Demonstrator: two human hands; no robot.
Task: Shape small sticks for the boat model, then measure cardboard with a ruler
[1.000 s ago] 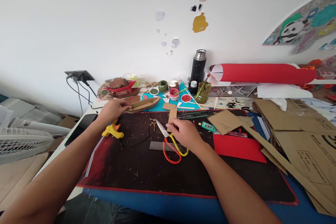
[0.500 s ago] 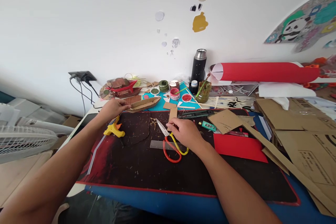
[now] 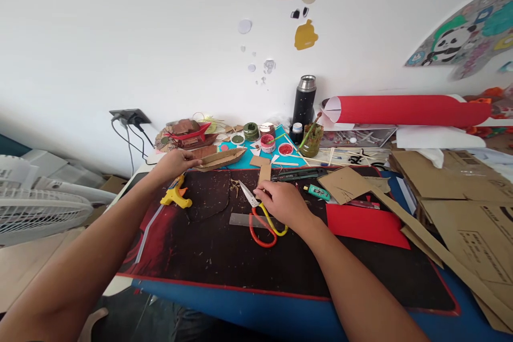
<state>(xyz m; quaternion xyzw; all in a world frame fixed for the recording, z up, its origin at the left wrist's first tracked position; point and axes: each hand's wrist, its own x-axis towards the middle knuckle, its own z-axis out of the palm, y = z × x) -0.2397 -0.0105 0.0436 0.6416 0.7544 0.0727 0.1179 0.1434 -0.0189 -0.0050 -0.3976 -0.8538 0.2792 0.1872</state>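
My left hand (image 3: 175, 164) pinches the near left end of a small cardboard boat (image 3: 224, 159), whose pointed end faces right. Below that hand a yellow glue gun (image 3: 176, 196) lies on the black mat (image 3: 200, 256). My right hand (image 3: 282, 200) is low over the mat, fingers curled together at the lower end of a small cardboard piece (image 3: 264, 173); whatever is between the fingertips is hidden. Scissors (image 3: 263, 226) with one red and one yellow handle lie beside and partly under this hand, across a clear ruler (image 3: 240, 219).
Paint jars (image 3: 251, 131) and a black thermos (image 3: 304, 100) stand along the wall. A utility knife (image 3: 300, 173), a green glue bottle (image 3: 319, 192) and red paper (image 3: 364, 226) lie to the right. Flattened cardboard (image 3: 468, 224) covers the right side; a white fan (image 3: 44, 206) stands left.
The view has shifted very slightly. Both hands keep the same places, the left at the boat and the right beside the scissors.
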